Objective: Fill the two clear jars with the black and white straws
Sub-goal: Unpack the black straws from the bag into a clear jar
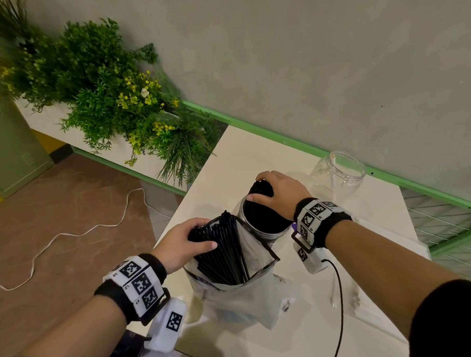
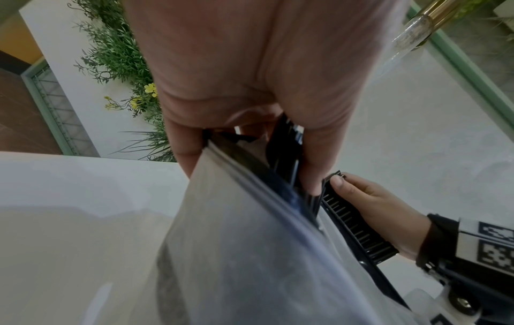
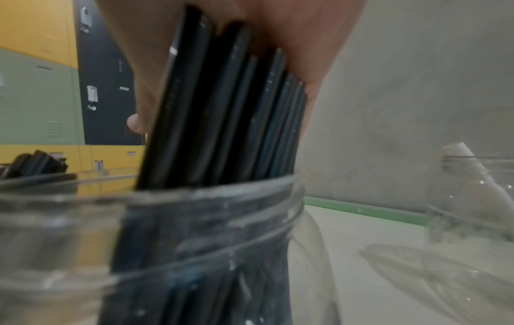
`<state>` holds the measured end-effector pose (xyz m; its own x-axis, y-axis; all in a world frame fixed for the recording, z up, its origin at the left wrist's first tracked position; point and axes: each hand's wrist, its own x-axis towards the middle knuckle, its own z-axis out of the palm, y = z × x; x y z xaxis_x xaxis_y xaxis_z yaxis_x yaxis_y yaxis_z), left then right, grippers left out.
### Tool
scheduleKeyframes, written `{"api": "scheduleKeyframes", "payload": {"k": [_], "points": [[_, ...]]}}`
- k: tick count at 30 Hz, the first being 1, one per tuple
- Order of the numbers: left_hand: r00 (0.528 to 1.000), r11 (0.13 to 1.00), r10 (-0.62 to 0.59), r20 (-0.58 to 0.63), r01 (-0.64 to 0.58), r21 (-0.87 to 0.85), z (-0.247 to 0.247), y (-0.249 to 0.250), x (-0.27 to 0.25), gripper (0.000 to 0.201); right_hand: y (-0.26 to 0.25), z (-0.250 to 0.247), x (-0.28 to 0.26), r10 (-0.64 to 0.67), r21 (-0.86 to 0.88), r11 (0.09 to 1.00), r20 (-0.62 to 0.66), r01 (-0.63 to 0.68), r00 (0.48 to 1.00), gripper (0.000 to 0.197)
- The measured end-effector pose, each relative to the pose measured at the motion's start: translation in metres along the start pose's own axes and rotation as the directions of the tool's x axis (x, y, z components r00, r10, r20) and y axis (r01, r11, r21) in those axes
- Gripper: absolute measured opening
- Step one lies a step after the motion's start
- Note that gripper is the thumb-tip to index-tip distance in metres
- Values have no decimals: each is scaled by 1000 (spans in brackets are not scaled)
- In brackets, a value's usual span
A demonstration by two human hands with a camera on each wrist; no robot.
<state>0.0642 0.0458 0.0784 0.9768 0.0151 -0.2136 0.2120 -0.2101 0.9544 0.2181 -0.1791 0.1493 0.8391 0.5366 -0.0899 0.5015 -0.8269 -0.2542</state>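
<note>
Right hand (image 1: 277, 194) curls around the bundle of thin black plastic straws (image 3: 222, 110) standing in the near clear glass jar (image 1: 269, 228), steadying them upright. Left hand (image 1: 188, 241) grips more black straws inside the clear plastic bag (image 1: 250, 293), ready for transfer. Second clear jar (image 1: 337, 176) waits behind, probably for white straws.

1. No words, brands or numbers can be read in any view.
2. The left wristband (image 1: 137, 282) and the right wristband (image 1: 315, 215) carry black-and-white square code markers, not text; tiny marks beside them are too small to read.
3. The white camera housing (image 1: 172, 322) under the left wrist bears one such marker too.
</note>
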Motion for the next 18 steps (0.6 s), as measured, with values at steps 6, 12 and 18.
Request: {"api": "scheduleKeyframes", "payload": {"k": [6, 12, 18], "points": [[1000, 1000, 4, -5, -4, -8, 2, 3, -2, 43, 4, 5, -13, -110, 75, 989, -192, 127, 975, 72], [1000, 1000, 0, -2, 0, -14, 2, 1, -1, 43, 6, 13, -15, -321, -196, 935, -115, 296, 940, 59], [1000, 1000, 6, 8, -6, -23, 2, 0, 2, 43, -6, 6, 1, -60, 41, 997, -129, 66, 990, 53]]}}
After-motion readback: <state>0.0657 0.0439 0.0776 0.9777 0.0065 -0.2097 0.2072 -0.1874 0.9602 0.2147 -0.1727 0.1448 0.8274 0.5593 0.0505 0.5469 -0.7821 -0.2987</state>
